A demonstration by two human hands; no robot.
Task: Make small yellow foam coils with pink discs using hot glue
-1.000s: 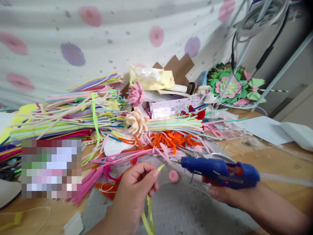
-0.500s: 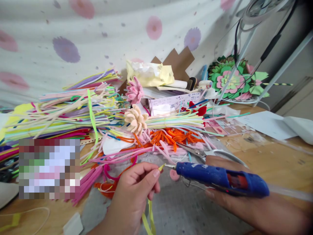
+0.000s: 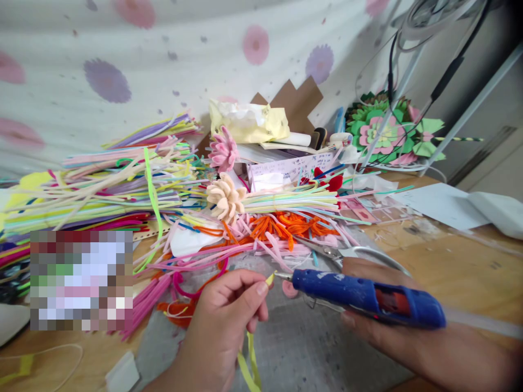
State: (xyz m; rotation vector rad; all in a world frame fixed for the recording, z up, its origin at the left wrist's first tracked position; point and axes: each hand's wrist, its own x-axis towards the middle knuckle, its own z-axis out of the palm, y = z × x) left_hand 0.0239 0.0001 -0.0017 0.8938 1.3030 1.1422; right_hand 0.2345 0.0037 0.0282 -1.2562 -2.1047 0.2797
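My left hand point(image 3: 231, 313) pinches a narrow yellow ribbon point(image 3: 250, 363) between thumb and forefinger. A short pointed end of the ribbon sticks out past the fingertips, and the rest hangs in a loop below the hand. In my right hand point(image 3: 376, 332) is a blue hot glue gun point(image 3: 363, 296), its fingers wrapped around the body. The metal nozzle points left and is at the ribbon's tip; I cannot tell whether they touch. A clear glue stick point(image 3: 482, 322) extends from the gun's rear.
Bundles of coloured pipe cleaners point(image 3: 93, 190) cover the left and back. A cream fuzzy flower point(image 3: 226, 198) and a pink one point(image 3: 223, 149) stand among them. Scissors point(image 3: 327, 250) lie behind the glue gun. A grey mat point(image 3: 294, 348) lies under my hands, with paper point(image 3: 441, 204) at right.
The whole view has shifted very slightly. Both hands keep nearly the same pose, with the nozzle still at the ribbon's tip.
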